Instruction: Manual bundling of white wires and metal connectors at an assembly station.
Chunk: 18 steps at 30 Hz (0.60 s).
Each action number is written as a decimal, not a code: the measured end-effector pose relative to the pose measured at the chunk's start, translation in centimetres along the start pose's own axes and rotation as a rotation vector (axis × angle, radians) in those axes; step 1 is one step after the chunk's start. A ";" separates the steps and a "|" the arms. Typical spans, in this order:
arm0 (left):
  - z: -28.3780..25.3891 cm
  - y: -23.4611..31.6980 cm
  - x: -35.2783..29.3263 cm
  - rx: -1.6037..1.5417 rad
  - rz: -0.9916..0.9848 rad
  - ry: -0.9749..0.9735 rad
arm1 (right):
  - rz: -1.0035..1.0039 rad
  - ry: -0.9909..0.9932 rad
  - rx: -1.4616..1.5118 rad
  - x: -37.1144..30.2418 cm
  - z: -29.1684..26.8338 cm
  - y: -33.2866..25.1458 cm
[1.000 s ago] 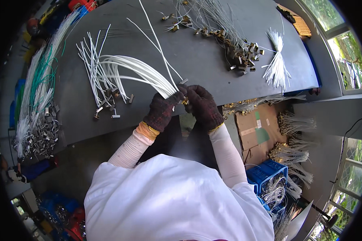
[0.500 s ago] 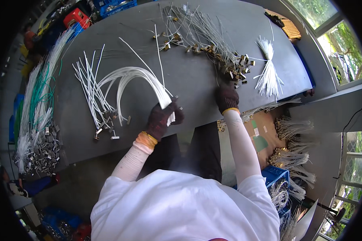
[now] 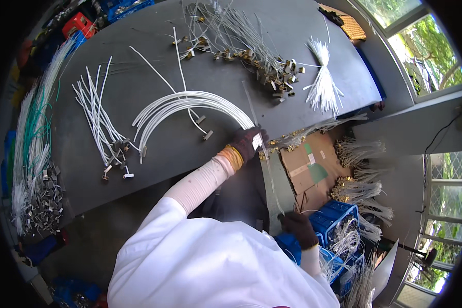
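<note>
Grey table point(image 3: 190, 149) filled most of the view, windows point(image 3: 431, 56) at right with greenery outside. At the far side we noted a heap of thin wires point(image 3: 269, 74) with boxy brass-coloured metal ends, and near it a white bunch point(image 3: 321, 82), pinched at the middle and flared at both ends. Left part: short white cables point(image 3: 94, 115) with metal clips, then, by the table's left edge, long strands point(image 3: 41, 128), white and green, above a pile of grey metal clips point(image 3: 45, 203). Two loose cables point(image 3: 179, 64) lay under the held bundle, crossing its path. Off the table, lower right, we saw flat brown cardboard point(image 3: 296, 172) and a blue plastic crate point(image 3: 333, 209) of tangled white wire, near the right hand.

The cable bundle point(image 3: 241, 117), smooth, white and bendy, arched over the table, one end in the left hand point(image 3: 247, 145) at the near edge. Left fingers wrapped round it, dark knit glove, yellow cuff. The right hand point(image 3: 299, 229), dark-gloved, was lower, fingers curled on a thin clear strip point(image 3: 272, 179) that ran up past the left hand; exact finger placement, we couldn't tell.
</note>
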<state>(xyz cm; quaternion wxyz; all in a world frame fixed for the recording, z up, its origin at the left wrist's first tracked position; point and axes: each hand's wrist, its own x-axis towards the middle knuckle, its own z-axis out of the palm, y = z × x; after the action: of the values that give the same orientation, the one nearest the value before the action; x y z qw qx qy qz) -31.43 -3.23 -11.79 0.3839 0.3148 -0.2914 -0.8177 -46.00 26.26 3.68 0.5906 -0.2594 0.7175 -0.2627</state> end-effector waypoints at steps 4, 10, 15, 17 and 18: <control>0.8 2.1 1.6 0.004 0.189 -0.123 | 0.081 0.027 -0.035 -4.9 -2.0 5.2; -0.5 13.5 0.7 -0.401 -0.004 0.043 | 0.087 0.024 0.050 -5.1 -3.0 9.2; -1.6 17.2 -0.8 -0.378 0.088 0.122 | 0.130 0.014 -0.060 -4.2 -2.4 6.0; -1.4 17.9 -1.3 -0.328 0.102 0.129 | 0.085 0.003 -0.044 -4.0 -2.7 6.5; -1.6 18.0 -1.4 -0.330 0.106 0.130 | 0.046 -0.002 -0.022 -4.0 -2.9 6.8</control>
<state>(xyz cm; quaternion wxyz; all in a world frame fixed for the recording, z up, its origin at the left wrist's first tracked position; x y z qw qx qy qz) -21.55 -12.10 0.53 0.4911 0.2840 -0.1439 -0.8108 -48.62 34.10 2.34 0.5942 -0.2496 0.7257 -0.2407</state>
